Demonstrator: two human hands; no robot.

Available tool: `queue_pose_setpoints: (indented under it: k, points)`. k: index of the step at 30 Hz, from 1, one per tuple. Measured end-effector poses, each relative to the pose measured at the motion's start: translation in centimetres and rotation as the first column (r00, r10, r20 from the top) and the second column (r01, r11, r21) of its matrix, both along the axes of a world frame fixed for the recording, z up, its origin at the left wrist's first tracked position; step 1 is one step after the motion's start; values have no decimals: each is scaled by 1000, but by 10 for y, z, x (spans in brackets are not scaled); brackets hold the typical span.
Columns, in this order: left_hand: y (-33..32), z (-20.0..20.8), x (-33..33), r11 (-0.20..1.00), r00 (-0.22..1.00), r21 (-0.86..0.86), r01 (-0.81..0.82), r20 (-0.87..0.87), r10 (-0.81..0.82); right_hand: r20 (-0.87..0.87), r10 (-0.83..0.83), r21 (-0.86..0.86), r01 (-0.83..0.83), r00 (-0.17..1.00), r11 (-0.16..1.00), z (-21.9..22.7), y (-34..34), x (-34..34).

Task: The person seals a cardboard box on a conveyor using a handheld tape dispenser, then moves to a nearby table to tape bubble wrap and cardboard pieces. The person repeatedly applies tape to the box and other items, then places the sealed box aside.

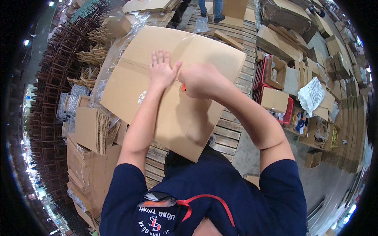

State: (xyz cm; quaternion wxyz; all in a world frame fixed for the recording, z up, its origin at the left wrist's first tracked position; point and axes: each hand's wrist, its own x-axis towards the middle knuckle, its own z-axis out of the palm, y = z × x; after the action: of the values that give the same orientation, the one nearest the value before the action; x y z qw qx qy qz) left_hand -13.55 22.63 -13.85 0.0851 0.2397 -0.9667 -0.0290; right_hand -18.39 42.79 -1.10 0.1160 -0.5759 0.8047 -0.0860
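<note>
A large brown cardboard box (pixel 201 51) lies in front of me, its broad face up, with a seam running across it. My left hand (pixel 162 72) presses flat on that face, fingers spread and nothing in it. Just to its right, my right hand (pixel 201 80) is closed in a fist over the cardboard. An orange tool (pixel 183 87) pokes out at the left side of this fist; the rest of it is hidden in my fingers, so its exact kind does not show.
Wooden pallets (pixel 226 135) lie under and around the box. Stacked cardboard (pixel 90 126) and dark frames (pixel 55 78) stand at left. Red crates (pixel 289 112), a white bag (pixel 311 96) and more cardboard (pixel 346 129) fill the right. Another person's legs (pixel 211 8) show at the far side.
</note>
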Motion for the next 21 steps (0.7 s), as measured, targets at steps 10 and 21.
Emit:
queue_pose_setpoints:
  k: [10, 21]
  points:
    - [17, 17, 19, 999, 999, 39, -36, -8, 37, 175, -28, 53, 19, 984, 998, 14, 121, -6]
    - [24, 25, 21, 1000, 999, -19, 23, 28, -23, 138, -193, -7, 196, 971, 981, -55, 242, 10]
